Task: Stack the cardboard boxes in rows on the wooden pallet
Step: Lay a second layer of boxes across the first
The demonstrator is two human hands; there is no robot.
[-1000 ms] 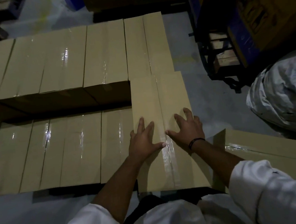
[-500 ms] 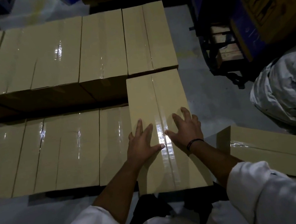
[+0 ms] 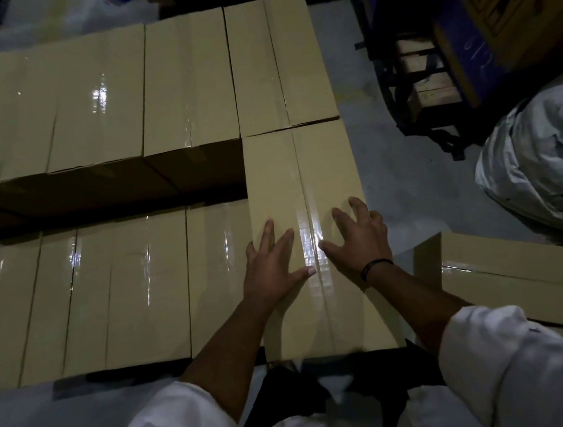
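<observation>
Pressing on the top of one cardboard box, both hands lie flat and palm down, and I record neither one grasping anything. The left hand rests left of the clear tape seam with its fingers straight and spread and the thumb pointing at the seam. The right hand rests right of the seam, its fingers splayed and slightly arched, the outermost reaching the box's right edge; a dark wristband circles that wrist. I place this box at the right end of the stack, lengthwise away from me, its far end meeting the rightmost box of the far row. Its top stands higher than the near row, which runs along its left side. All tops carry glossy tape. The pallet beneath is hidden by the boxes and I cannot confirm it. Another box lies apart on the grey floor to the right, near a wrapped pale bundle. White sleeves cover both upper arms.
</observation>
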